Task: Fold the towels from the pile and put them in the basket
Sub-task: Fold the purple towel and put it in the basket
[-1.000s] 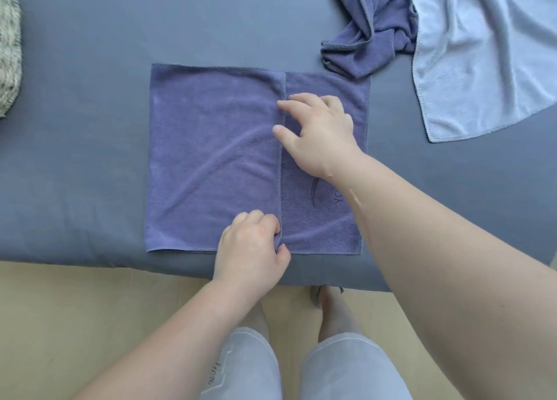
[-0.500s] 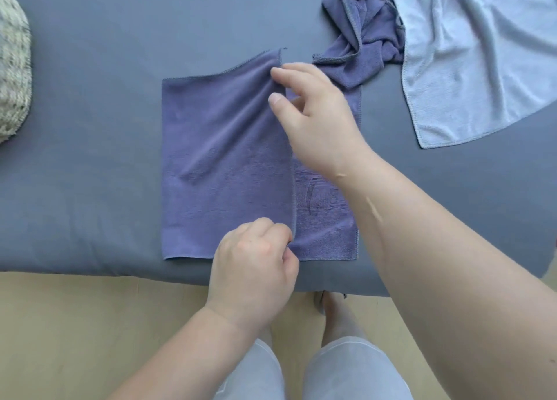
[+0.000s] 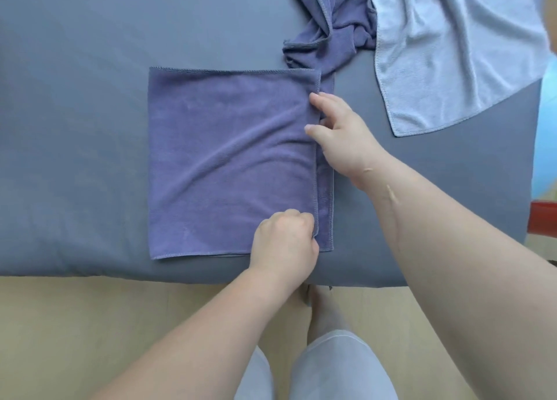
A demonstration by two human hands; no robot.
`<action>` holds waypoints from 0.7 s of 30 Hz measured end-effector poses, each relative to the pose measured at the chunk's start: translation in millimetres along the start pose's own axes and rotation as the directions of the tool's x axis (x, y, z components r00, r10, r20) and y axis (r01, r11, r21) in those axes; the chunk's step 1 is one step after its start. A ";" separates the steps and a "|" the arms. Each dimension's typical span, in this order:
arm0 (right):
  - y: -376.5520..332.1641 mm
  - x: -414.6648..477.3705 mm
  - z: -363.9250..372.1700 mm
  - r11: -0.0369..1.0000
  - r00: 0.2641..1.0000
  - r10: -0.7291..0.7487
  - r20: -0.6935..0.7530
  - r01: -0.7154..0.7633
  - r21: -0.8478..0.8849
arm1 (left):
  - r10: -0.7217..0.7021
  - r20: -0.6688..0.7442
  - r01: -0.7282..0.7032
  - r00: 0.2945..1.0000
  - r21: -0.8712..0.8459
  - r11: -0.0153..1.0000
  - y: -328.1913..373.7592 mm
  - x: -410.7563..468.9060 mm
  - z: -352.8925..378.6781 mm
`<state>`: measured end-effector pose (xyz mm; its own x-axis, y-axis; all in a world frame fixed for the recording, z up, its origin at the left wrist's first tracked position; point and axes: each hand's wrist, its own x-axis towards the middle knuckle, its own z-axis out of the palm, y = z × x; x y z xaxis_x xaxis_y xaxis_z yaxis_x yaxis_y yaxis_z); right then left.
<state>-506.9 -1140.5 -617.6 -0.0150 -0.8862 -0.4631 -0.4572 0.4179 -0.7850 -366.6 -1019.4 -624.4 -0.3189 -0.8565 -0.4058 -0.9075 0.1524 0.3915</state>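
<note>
A purple towel (image 3: 229, 161) lies folded flat near the front edge of the grey surface (image 3: 75, 98). Its top layer's right edge stops just short of the lower layer's right edge. My left hand (image 3: 284, 243) pinches the top layer's near right corner. My right hand (image 3: 340, 131) holds the top layer's right edge farther up, fingers curled around it. The pile sits at the back right: a crumpled purple towel (image 3: 328, 29) and a light blue towel (image 3: 446, 53) spread beside it. The basket is out of view.
The grey surface ends in a front edge just below the folded towel, with tan floor (image 3: 90, 324) beneath. My legs in light trousers (image 3: 316, 366) stand at that edge. A red object (image 3: 544, 218) shows at the far right.
Both hands have pulled the top layer's edge rightward, so it now covers nearly all of the lower layer. The basket has dropped out of view at the left.
</note>
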 end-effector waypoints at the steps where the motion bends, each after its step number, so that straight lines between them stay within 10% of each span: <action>1: -1.2 -0.8 -1.5 1.000 1.000 0.003 -0.001 -0.003 0.023 | -0.006 0.000 0.006 1.000 -0.012 1.000 0.3 -0.2 -1.8; 12: -21.4 -20.2 -31.6 0.938 0.987 0.002 -0.160 0.053 0.341 | 0.095 -0.175 -0.127 0.980 -0.186 0.974 18.2 -26.0 -26.5; 21: 18.1 -5.3 -23.2 1.000 0.996 -0.002 -0.093 0.002 -0.001 | 0.092 0.050 -0.090 0.995 -0.042 0.995 22.2 0.4 5.0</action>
<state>-535.7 -1132.8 -619.8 -0.0971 -0.9017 -0.4213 -0.4579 0.4163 -0.7855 -388.2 -1013.9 -620.1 -0.4141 -0.8133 -0.4087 -0.8627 0.2076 0.4611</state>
